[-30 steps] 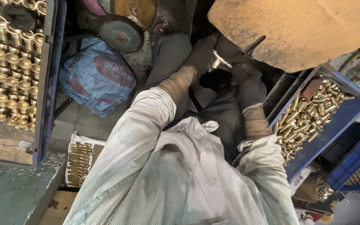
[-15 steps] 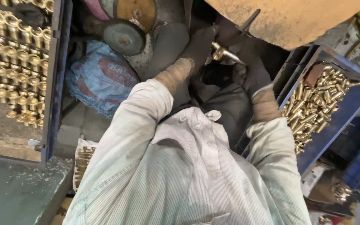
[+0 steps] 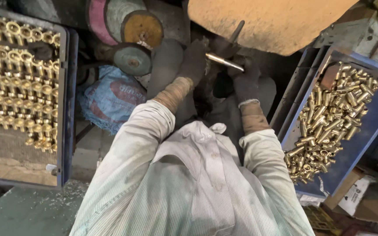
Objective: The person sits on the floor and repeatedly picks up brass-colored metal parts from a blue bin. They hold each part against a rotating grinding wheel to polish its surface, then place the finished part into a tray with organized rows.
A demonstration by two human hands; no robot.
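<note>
Both of my hands wear dark, dirty gloves with tan cuffs. My left hand (image 3: 193, 61) grips one end of a shiny brass rod-like part (image 3: 224, 61). My right hand (image 3: 246, 78) holds the other end of the same part. The part lies slanted just under the edge of a large tan buffing wheel (image 3: 263, 22) at the top of the view. My pale striped shirt (image 3: 197, 183) fills the bottom middle.
A blue crate (image 3: 355, 148) of loose brass fittings stands at the right. At the left, a blue tray (image 3: 64, 109) holds rows of polished brass fittings. Spare round wheels (image 3: 132, 59) and a blue woven sack (image 3: 110, 100) lie between them. Cardboard boxes (image 3: 359, 196) sit at bottom right.
The view has shifted slightly, so my hands and the brass part sit a little lower. Both hands still hold the part under the wheel's edge.
</note>
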